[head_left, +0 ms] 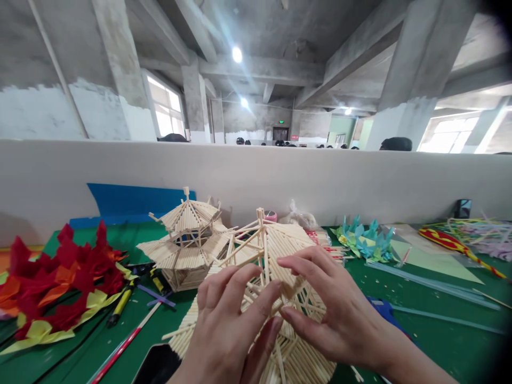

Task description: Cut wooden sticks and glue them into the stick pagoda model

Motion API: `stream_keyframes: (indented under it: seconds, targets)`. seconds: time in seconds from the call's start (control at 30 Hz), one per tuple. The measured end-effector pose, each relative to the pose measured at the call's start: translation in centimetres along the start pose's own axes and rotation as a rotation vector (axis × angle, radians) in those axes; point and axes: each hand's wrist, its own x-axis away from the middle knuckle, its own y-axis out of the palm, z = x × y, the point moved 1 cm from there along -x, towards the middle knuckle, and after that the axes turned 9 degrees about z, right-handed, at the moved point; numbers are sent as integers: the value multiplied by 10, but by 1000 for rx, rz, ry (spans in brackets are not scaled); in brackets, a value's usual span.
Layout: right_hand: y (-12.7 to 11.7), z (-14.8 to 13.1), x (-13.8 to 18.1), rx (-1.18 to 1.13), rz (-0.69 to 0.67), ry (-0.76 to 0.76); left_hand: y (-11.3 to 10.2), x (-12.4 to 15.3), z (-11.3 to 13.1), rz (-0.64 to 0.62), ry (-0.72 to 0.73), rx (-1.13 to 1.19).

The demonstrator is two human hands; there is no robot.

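Stick pavilion [284, 242], on the green table [448, 346] directly before the person, between the two hands. The left hand [228, 314] and right hand [340, 304] curve over its roof, thumbs and fingers apart; whether any fingertip presses a stick cannot be told. The step appears to be roof fitting; the next move likely calls for light, even pressure. Beyond stands a second pavilion [192, 234]; at right lies a blue glue gun [380, 308].
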Motion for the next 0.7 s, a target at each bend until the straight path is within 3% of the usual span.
stream_keyframes:
  seconds: [0.47, 0.57, 0.7]
  targets:
    - [-1, -5, -6, -19, -55, 42, -1, 0, 2, -27, 19, -23]
    - [1, -3, 3, -29, 50, 44, -3, 0, -3, -7, -21, 22]
    - [12, -5, 25, -43, 361, 167, -4, -3, -11, -26, -161, 105]
